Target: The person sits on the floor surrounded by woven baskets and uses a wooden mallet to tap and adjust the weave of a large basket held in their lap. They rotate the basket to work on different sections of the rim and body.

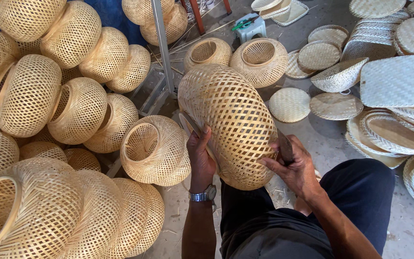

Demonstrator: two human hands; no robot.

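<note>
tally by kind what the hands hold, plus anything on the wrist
basket: 1, gripped by the left hand, touched by the right hand
knife: 1, in the right hand
watch: 1, on the left wrist
total: 3

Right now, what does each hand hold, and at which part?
The left hand grips the woven basket at its lower left rim. The right hand holds a knife by its handle, against the basket's right side.
</note>
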